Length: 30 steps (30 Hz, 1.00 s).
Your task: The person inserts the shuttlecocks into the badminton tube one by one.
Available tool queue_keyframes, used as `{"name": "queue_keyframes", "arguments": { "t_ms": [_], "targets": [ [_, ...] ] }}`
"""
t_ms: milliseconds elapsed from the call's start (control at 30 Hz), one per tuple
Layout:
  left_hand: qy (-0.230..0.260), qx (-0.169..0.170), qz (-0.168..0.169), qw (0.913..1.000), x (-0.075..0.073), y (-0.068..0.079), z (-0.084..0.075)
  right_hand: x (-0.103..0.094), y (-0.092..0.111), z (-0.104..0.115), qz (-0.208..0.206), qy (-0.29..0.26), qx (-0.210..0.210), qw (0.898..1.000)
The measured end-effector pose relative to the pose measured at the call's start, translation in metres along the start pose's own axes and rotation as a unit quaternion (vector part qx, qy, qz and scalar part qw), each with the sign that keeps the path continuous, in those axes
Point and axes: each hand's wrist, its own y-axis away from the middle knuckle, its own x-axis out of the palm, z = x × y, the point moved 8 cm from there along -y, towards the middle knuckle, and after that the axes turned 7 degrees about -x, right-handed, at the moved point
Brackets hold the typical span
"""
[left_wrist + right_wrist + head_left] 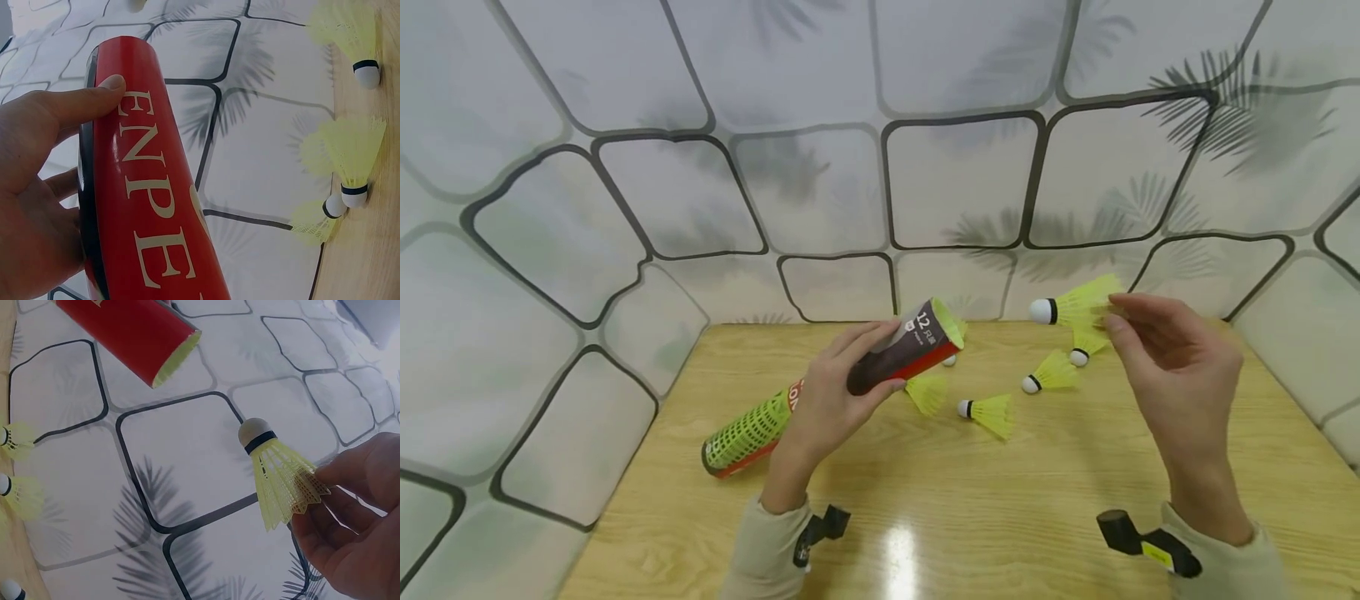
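Note:
My left hand [835, 387] grips a shuttlecock tube [917, 340], dark and red with green mesh print, above the table. The tube tilts, its yellow-rimmed mouth pointing up and right; its inside cannot be seen. In the left wrist view, the thumb lies along the red side of the tube [156, 187]. My right hand [1187, 375] pinches a yellow shuttlecock [1078, 302] by its skirt edge, white cork towards the tube. The right wrist view shows this shuttlecock [275, 475] apart from the tube mouth [178, 359].
Several yellow shuttlecocks lie on the wooden table [925, 500], among them one shuttlecock [988, 414] in front and another shuttlecock [1051, 372] to its right. A patterned cloth wall [820, 192] closes off the back and sides.

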Motion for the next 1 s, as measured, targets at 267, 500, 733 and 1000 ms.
{"name": "queue_keyframes", "arguments": {
  "t_ms": [267, 500, 733, 1000],
  "targets": [
    [-0.007, 0.005, -0.005, 1.0000, 0.001, 0.001, -0.002, 0.019, 0.008, -0.002, 0.025, -0.001, -0.018, 1.000],
    [-0.012, 0.013, 0.008, 0.9998, 0.009, 0.001, -0.005, 0.027, 0.015, -0.008, 0.035, -0.001, -0.013, 0.999],
    [-0.016, 0.013, 0.011, 0.9997, 0.012, 0.002, -0.005, 0.040, 0.021, -0.010, 0.049, 0.030, -0.022, 0.998],
    [-0.013, 0.004, 0.019, 0.9997, 0.015, 0.001, -0.007, 0.055, 0.030, -0.014, 0.072, 0.032, -0.039, 0.996]
  ]
}}
